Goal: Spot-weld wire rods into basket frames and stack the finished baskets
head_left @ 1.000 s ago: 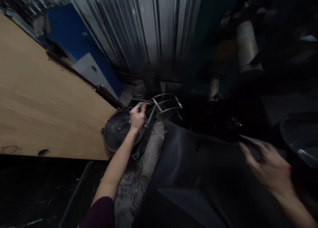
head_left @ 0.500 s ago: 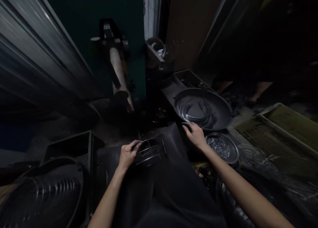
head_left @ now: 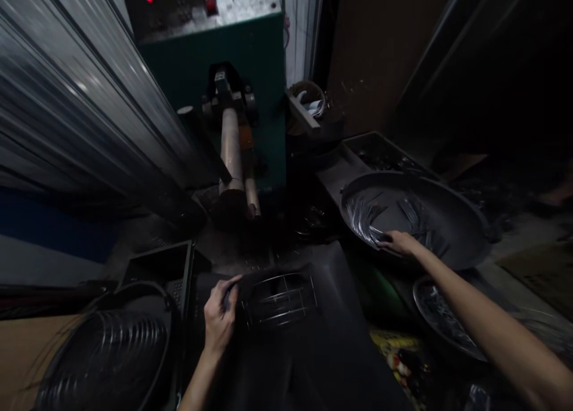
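On the dark cloth over my lap lies a small wire grid [head_left: 282, 300] of thin crossed metal rods. My left hand [head_left: 219, 312] rests just left of it, thumb and fingers apart, with no rod visible between them. At the right, my right hand [head_left: 400, 242] reaches over the near rim of a wide round pan [head_left: 461, 238]. Its fingertips are closed at the ends of a bundle of curved metal wires [head_left: 364, 220]; how many they pinch is too dark to tell. Another bunch of wires [head_left: 409, 211] lies farther right in the pan.
A green machine [head_left: 264, 58] with a thick horizontal arm [head_left: 230, 142] stands ahead. A bowl of short metal pieces [head_left: 441, 312] sits below my right forearm. To the left are a dark crate [head_left: 190, 261] and a round container of wire rings [head_left: 129, 333]. Corrugated metal lines the left.
My right hand has moved right and onto the wires in the pan. My left hand has come off the wire grid's left end. The view has shifted left and up.
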### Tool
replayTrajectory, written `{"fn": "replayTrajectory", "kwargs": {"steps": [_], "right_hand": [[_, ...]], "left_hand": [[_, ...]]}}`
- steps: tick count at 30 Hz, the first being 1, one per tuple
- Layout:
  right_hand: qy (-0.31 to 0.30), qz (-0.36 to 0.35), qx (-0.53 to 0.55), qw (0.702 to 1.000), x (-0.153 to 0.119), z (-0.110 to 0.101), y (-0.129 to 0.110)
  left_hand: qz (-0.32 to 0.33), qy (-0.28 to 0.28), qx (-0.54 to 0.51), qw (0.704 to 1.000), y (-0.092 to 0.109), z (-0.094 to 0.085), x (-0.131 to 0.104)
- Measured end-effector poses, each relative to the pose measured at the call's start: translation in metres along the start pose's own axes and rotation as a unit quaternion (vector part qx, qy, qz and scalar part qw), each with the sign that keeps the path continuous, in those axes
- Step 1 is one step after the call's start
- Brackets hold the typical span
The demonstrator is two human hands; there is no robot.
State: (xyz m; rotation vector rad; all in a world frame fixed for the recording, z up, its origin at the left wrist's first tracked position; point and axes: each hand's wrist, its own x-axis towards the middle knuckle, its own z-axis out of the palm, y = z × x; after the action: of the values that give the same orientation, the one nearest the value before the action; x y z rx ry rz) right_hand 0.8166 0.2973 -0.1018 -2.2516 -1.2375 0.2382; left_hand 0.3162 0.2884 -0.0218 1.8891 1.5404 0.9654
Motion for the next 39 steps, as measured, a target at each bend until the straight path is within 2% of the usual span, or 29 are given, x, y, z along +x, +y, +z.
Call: {"fn": "replayTrajectory", "kwargs": {"steps": [3,5,7,10,13,15,17,18,20,22,24,26,27,28,31,32,33,34,36,37,39], "right_hand": [[-0.063,0.034,-0.013,0.997,0.001,-0.013,0.004],[-0.056,0.06,-0.029,0.996,-0.001,-0.026,-0.004],[-0.029,0.082,-0.012,0.996,-0.004,-0.044,-0.024],[0.012,0.151,0.166,0.975,-0.012,-0.078,-0.073],[-0.029,0.186,0.389,0.902,-0.033,-0.114,-0.137],[-0.095,0.179,0.555,0.807,-0.055,-0.135,-0.179],[-0.137,0.194,0.66,0.713,-0.079,-0.151,-0.213],[-0.146,0.203,0.688,0.682,-0.089,-0.156,-0.226],[-0.148,0.208,0.725,0.639,-0.102,-0.163,-0.242],[-0.136,0.194,0.751,0.616,-0.103,-0.163,-0.248],[-0.13,0.178,0.767,0.603,-0.098,-0.155,-0.247],[-0.141,0.165,0.759,0.614,-0.097,-0.138,-0.245],[-0.149,0.156,0.74,0.637,-0.101,-0.127,-0.243],[-0.166,0.14,0.705,0.676,-0.108,-0.113,-0.242],[-0.215,0.027,0.518,0.827,-0.147,-0.071,-0.239],[-0.217,-0.02,0.452,0.865,-0.16,-0.058,-0.239],[-0.219,-0.058,0.397,0.889,-0.171,-0.047,-0.238],[-0.22,-0.083,0.365,0.901,-0.179,-0.038,-0.239],[-0.235,-0.084,0.367,0.896,-0.182,-0.025,-0.242],[-0.255,-0.063,0.39,0.882,-0.177,-0.02,-0.245],[-0.295,-0.009,0.44,0.848,-0.161,-0.013,-0.252]], "left_hand": [[0.06,0.013,-0.017,0.998,0.025,0.0,0.004],[0.116,-0.01,-0.044,0.992,0.05,0.007,0.007],[0.172,-0.051,-0.079,0.981,0.076,0.019,0.007],[0.235,-0.125,-0.127,0.956,0.113,0.044,0.001],[0.258,-0.187,-0.152,0.935,0.143,0.073,-0.005],[0.269,-0.209,-0.158,0.927,0.159,0.091,-0.008],[0.272,-0.238,-0.166,0.917,0.169,0.103,-0.012],[0.27,-0.267,-0.177,0.908,0.171,0.105,-0.015],[0.234,-0.351,-0.217,0.881,0.168,0.105,-0.022],[0.157,-0.42,-0.265,0.854,0.157,0.1,-0.032],[0.079,-0.433,-0.291,0.85,0.141,0.092,-0.041],[0.03,-0.407,-0.293,0.864,0.126,0.087,-0.047],[0.009,-0.39,-0.294,0.873,0.12,0.086,-0.048],[-0.018,-0.369,-0.296,0.881,0.116,0.085,-0.048],[-0.111,-0.297,-0.301,0.899,0.114,0.078,-0.039],[-0.129,-0.284,-0.296,0.903,0.113,0.073,-0.035],[-0.132,-0.282,-0.283,0.907,0.112,0.065,-0.031],[-0.118,-0.29,-0.265,0.912,0.109,0.056,-0.027],[-0.052,-0.31,-0.208,0.926,0.094,0.032,-0.021],[-0.012,-0.304,-0.169,0.937,0.083,0.021,-0.019],[0.049,-0.258,-0.076,0.962,0.056,0.006,-0.017]]}}
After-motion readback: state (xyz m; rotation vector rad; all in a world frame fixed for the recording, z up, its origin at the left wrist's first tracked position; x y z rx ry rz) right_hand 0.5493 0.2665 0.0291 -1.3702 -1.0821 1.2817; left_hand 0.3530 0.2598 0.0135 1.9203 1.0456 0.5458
